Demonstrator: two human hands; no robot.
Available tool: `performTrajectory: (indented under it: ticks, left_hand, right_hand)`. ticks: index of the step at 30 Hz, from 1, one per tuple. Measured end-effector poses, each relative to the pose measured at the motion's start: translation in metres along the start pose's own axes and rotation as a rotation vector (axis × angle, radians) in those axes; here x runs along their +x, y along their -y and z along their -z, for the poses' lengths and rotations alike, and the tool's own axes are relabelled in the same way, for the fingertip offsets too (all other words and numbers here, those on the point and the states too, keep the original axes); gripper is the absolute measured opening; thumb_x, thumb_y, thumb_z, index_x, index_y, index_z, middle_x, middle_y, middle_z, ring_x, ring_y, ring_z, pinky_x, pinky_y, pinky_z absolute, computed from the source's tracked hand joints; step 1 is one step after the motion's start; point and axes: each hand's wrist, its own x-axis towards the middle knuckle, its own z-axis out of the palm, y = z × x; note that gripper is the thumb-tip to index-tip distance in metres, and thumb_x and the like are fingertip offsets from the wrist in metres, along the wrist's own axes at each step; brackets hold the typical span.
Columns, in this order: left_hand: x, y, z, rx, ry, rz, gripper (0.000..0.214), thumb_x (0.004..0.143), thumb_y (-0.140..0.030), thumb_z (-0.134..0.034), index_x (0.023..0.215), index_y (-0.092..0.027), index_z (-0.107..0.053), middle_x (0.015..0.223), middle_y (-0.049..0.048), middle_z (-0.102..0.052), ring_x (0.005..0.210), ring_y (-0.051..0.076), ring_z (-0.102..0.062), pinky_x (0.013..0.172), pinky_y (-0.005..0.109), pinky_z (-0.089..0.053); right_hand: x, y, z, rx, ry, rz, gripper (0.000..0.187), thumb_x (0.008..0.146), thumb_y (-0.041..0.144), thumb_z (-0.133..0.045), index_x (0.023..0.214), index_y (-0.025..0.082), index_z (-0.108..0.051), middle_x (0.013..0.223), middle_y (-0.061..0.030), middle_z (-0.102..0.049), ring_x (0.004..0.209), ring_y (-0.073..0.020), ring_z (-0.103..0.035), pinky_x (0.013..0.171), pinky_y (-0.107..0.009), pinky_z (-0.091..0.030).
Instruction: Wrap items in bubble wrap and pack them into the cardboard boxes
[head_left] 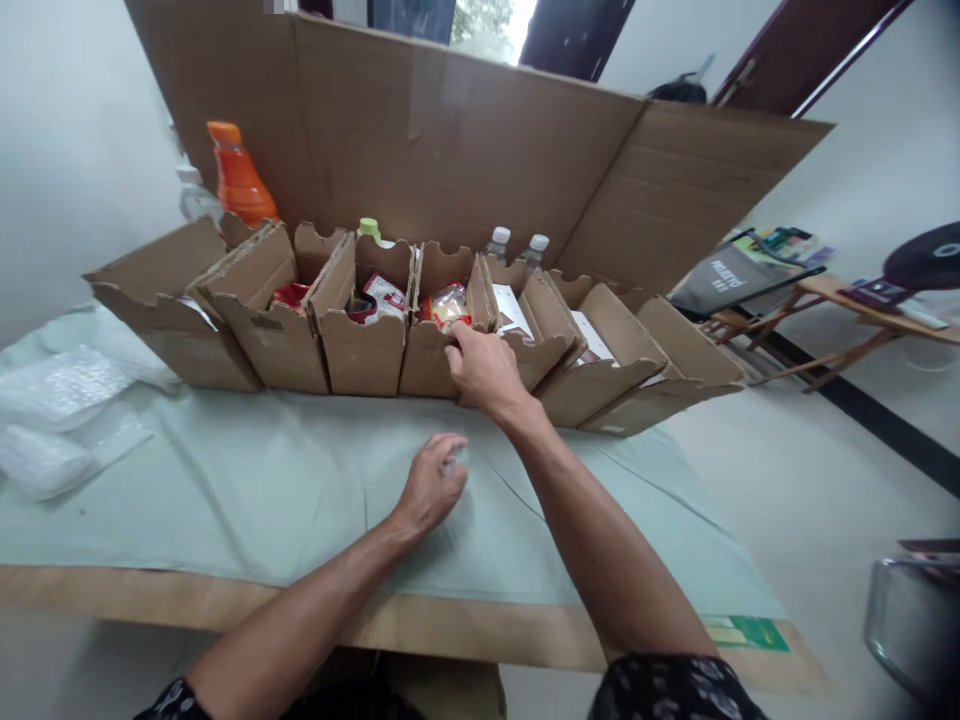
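My right hand (484,368) reaches to the front lip of a middle cardboard bin (427,360). Its fingers are bent together at the near edge of a red and yellow snack packet (448,305) with a clear window; the thumb and fingertips are partly hidden. Lower and to the left, my left hand (433,482) hovers over or rests on the pale green cloth (285,480). Its fingers are curled round something small and whitish, too blurred to name. In the bin to the left lies a red and white packet (385,297).
More cardboard bins stand in a row, one with a red packet (290,297), others with white cards (511,312). Behind them are an orange bottle (244,180), clear bottles (498,243) and a tall cardboard panel (480,150). Bubble wrap (64,420) lies on the left.
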Motion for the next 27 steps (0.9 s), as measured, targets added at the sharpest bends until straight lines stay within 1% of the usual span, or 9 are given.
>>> performTrajectory:
  ticks: [2,5,9,13,15,17,20,24,27]
  left_hand:
    - [-0.011,-0.004,0.014,-0.026,-0.135,0.019,0.04,0.085,-0.014,-0.051,0.123,-0.016,-0.065,0.13,0.0139,-0.065,0.111,0.023,-0.066,0.099,0.042,-0.056]
    - [-0.043,-0.006,0.042,-0.08,-0.371,0.027,0.037,0.092,-0.022,-0.052,0.128,-0.019,-0.062,0.133,0.0131,-0.063,0.114,0.023,-0.065,0.103,0.044,-0.053]
    - [-0.088,-0.002,0.077,-0.056,-0.49,0.005,0.034,0.092,-0.027,-0.059,0.124,-0.021,-0.066,0.134,0.0104,-0.062,0.116,0.023,-0.064,0.105,0.042,-0.052]
    - [-0.105,-0.009,0.097,-0.018,-0.54,-0.01,0.038,0.09,-0.028,-0.063,0.127,-0.021,-0.065,0.135,0.0105,-0.063,0.117,0.025,-0.065,0.105,0.043,-0.053]
    - [-0.104,-0.018,0.099,-0.02,-0.518,-0.038,0.044,0.088,-0.028,-0.065,0.131,-0.021,-0.063,0.136,0.0111,-0.063,0.121,0.026,-0.063,0.107,0.045,-0.052]
    - [-0.1,-0.027,0.097,-0.038,-0.459,-0.087,0.053,0.086,-0.027,-0.066,0.139,-0.022,-0.058,0.143,0.0117,-0.06,0.131,0.028,-0.059,0.112,0.047,-0.049]
    - [-0.095,-0.036,0.088,-0.092,-0.315,-0.145,0.069,0.085,-0.026,-0.067,0.151,-0.024,-0.047,0.157,0.0119,-0.049,0.148,0.032,-0.045,0.121,0.05,-0.04]
    - [-0.094,-0.038,0.074,-0.198,-0.052,-0.103,0.08,0.084,-0.027,-0.067,0.159,-0.024,-0.037,0.162,0.0126,-0.046,0.152,0.034,-0.041,0.126,0.053,-0.033]
    - [-0.102,-0.037,0.064,-0.221,0.089,-0.076,0.071,0.084,-0.025,-0.065,0.153,-0.022,-0.047,0.156,0.0125,-0.053,0.146,0.034,-0.048,0.122,0.049,-0.04]
  right_hand:
    - [-0.003,0.006,-0.002,-0.031,0.003,-0.01,0.028,0.099,0.022,-0.048,0.118,0.019,-0.068,0.104,-0.0132,-0.078,0.096,-0.0301,-0.073,0.076,-0.034,-0.045]
    - [-0.038,0.009,-0.004,-0.007,-0.04,0.03,0.023,0.099,0.022,-0.048,0.108,0.02,-0.069,0.1,-0.0099,-0.079,0.09,-0.0265,-0.073,0.07,-0.031,-0.04]
    - [-0.122,0.008,0.001,0.116,-0.184,0.186,0.021,0.097,0.019,-0.05,0.09,0.021,-0.069,0.079,-0.0042,-0.076,0.071,-0.0193,-0.067,0.066,-0.029,-0.039]
    - [-0.209,-0.021,0.017,0.338,-0.259,0.335,0.021,0.098,0.021,-0.052,0.091,0.025,-0.071,0.08,-0.003,-0.076,0.07,-0.0195,-0.066,0.07,-0.033,-0.05]
    - [-0.247,-0.047,0.022,0.408,-0.337,0.2,0.015,0.096,0.027,-0.058,0.092,0.028,-0.073,0.08,-0.0033,-0.075,0.072,-0.0226,-0.068,0.068,-0.037,-0.054]
    - [-0.283,-0.073,0.02,0.423,-0.503,-0.101,0.013,0.093,0.035,-0.064,0.097,0.029,-0.075,0.085,-0.005,-0.076,0.078,-0.0256,-0.071,0.073,-0.041,-0.058]
    - [-0.332,-0.101,0.003,0.536,-0.634,-0.478,0.042,0.089,0.044,-0.072,0.127,0.025,-0.07,0.116,-0.0119,-0.077,0.1,-0.0305,-0.074,0.087,-0.045,-0.06]
    - [-0.372,-0.102,-0.039,0.684,-0.397,-0.492,0.06,0.087,0.052,-0.072,0.136,0.02,-0.063,0.129,-0.0172,-0.072,0.117,-0.0352,-0.07,0.087,-0.044,-0.062]
    - [-0.364,-0.085,-0.065,0.623,-0.333,-0.463,0.058,0.085,0.056,-0.07,0.129,0.018,-0.065,0.126,-0.017,-0.073,0.123,-0.0382,-0.067,0.094,-0.049,-0.059]
